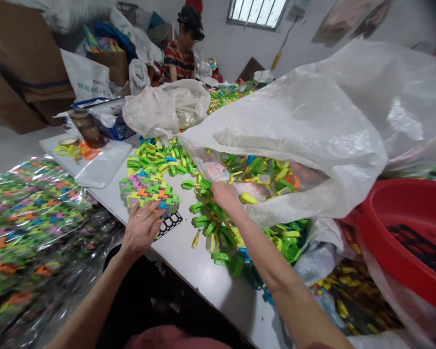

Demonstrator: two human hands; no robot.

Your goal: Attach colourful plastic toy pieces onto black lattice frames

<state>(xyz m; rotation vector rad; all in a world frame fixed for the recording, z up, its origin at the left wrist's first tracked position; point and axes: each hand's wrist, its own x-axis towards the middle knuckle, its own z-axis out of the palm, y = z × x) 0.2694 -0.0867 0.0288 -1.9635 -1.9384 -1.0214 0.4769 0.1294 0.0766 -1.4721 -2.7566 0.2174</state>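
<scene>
My left hand (143, 227) lies with fingers stretched over the near edge of a block of bright plastic pieces (145, 190), mostly green and yellow with some orange, pink and blue. These stand packed in rows on a black plastic grid (170, 224), whose bare corner shows beside my fingers. My right hand (225, 196) is closed at the lip of a big white plastic bag (294, 121); its fingertips are hidden, so what they grip cannot be made out. Loose, watch-like green pieces (207, 220) surround it, and more lie inside the bag's mouth.
A red tub (370, 228) holding black grids stands at the right. Filled clear-wrapped sheets (32, 213) are stacked at the left. A blue basket (118, 128), a brown jar (85, 128) and clear plastic sleeves (103, 162) sit on the white table (199, 264). Another person (179, 60) sits at the far end.
</scene>
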